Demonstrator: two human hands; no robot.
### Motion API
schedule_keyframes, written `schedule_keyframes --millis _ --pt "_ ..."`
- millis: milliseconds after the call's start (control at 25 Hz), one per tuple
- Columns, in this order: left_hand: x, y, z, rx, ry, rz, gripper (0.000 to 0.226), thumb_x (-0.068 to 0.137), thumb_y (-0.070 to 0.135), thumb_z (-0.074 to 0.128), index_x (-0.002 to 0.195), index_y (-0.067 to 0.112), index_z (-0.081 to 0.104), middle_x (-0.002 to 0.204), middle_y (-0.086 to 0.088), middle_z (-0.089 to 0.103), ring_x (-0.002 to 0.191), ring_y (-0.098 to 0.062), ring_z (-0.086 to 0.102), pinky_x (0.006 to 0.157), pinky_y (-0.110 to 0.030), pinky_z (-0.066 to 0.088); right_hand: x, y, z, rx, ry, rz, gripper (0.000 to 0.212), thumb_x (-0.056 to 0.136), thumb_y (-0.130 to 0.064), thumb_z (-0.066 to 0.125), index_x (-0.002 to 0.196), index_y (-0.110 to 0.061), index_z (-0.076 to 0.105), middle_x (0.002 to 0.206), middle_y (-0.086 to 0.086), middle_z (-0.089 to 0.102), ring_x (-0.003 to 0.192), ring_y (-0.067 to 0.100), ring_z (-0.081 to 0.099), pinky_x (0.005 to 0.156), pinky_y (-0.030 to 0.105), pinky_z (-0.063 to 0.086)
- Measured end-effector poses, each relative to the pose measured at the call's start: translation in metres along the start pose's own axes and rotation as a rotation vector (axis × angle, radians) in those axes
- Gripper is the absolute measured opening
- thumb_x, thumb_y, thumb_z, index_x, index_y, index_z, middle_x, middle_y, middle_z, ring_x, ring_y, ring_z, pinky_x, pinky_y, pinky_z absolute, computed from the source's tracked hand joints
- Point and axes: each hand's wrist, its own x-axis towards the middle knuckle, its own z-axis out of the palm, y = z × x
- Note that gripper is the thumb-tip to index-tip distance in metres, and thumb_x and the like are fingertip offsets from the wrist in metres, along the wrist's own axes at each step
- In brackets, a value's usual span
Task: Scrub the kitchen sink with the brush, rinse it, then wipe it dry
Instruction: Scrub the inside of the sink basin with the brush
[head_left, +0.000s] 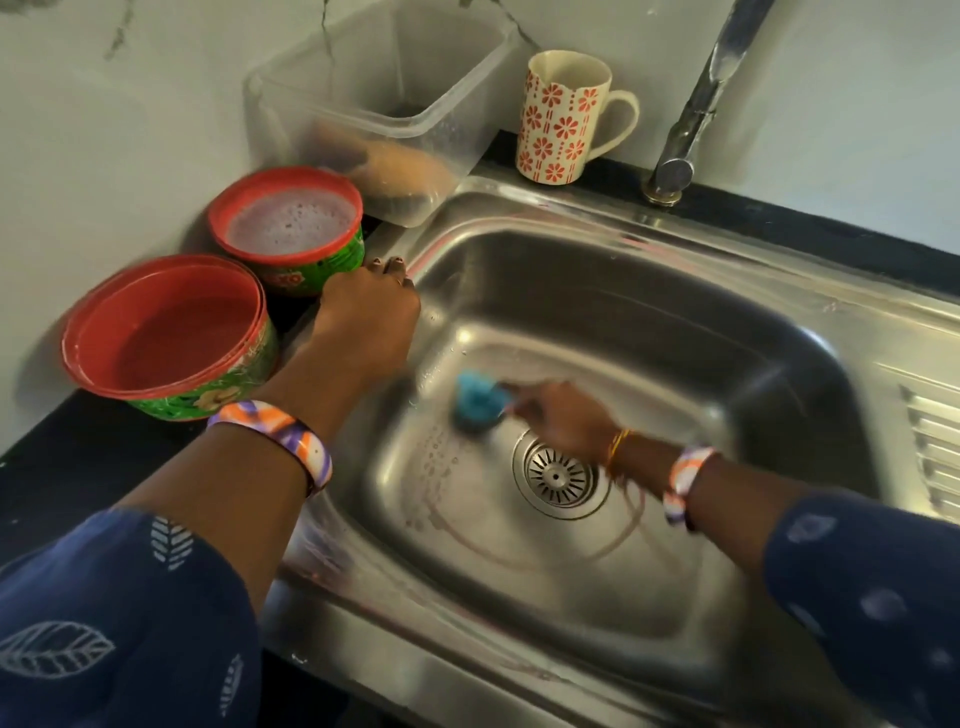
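Note:
The steel sink (649, 332) fills the middle of the view, with its round drain (558, 475) near the centre of the basin. My right hand (561, 415) reaches into the basin and grips a brush with a blue head (480, 402), which presses on the basin floor left of the drain. The hand and brush are motion-blurred. My left hand (369, 317) rests on the sink's left rim with its fingers bent over the edge, holding nothing. Soapy streaks show on the basin floor.
Two red-rimmed green tubs stand on the dark counter at left, the near tub (171, 338) and the far tub (288, 228) with foamy liquid. A clear plastic box (379, 104) and a flowered mug (566, 117) stand behind the sink. The tap (696, 104) rises at back right.

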Motion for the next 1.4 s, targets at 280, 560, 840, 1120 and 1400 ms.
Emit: schedule_keyframes --millis 280,560,840,1120,1400 --pt "0.0 0.001 -0.001 0.005 -0.002 0.004 0.053 0.091 0.019 0.053 0.14 0.004 0.036 0.142 -0.012 0.039 0.124 -0.027 0.047 0.08 -0.036 0.05 -0.055 -0.037 0.024 0.138 -0.237 -0.134 0.037 0.095 -0.022 0.051 0.131 -0.015 0.055 0.13 0.01 0.059 0.116 0.023 0.058 0.098 0.022 0.038" --pt "-0.003 0.001 -0.002 0.005 0.0 0.008 0.047 0.092 0.017 0.05 0.136 0.004 0.041 0.136 -0.011 0.042 0.122 -0.027 0.048 0.079 -0.036 0.049 0.0 0.008 -0.01 0.046 0.096 0.319 0.04 0.096 -0.021 0.046 0.136 -0.019 0.049 0.131 0.016 0.057 0.119 0.032 0.055 0.097 0.03 0.04" --pt "-0.004 -0.003 0.002 0.011 0.017 0.038 0.05 0.092 0.02 0.051 0.138 0.005 0.038 0.139 -0.011 0.04 0.124 -0.026 0.045 0.08 -0.036 0.049 -0.008 0.003 -0.012 -0.055 0.052 0.161 0.037 0.097 -0.022 0.046 0.133 -0.022 0.053 0.134 0.008 0.057 0.119 0.026 0.056 0.095 0.025 0.039" --pt "-0.003 -0.002 0.003 0.03 0.032 0.056 0.053 0.093 0.02 0.049 0.142 0.003 0.034 0.144 -0.013 0.036 0.127 -0.026 0.043 0.082 -0.035 0.048 -0.061 -0.046 0.032 0.085 -0.233 -0.22 0.04 0.096 -0.027 0.048 0.135 -0.026 0.05 0.124 0.01 0.064 0.113 0.026 0.061 0.096 0.033 0.047" --pt "-0.004 -0.001 0.004 0.022 0.04 0.054 0.051 0.092 0.02 0.049 0.139 0.004 0.037 0.14 -0.012 0.04 0.124 -0.026 0.045 0.08 -0.035 0.049 -0.006 -0.012 -0.009 -0.155 -0.073 0.23 0.039 0.096 -0.021 0.045 0.134 -0.015 0.05 0.133 0.015 0.054 0.12 0.032 0.052 0.098 0.032 0.04"
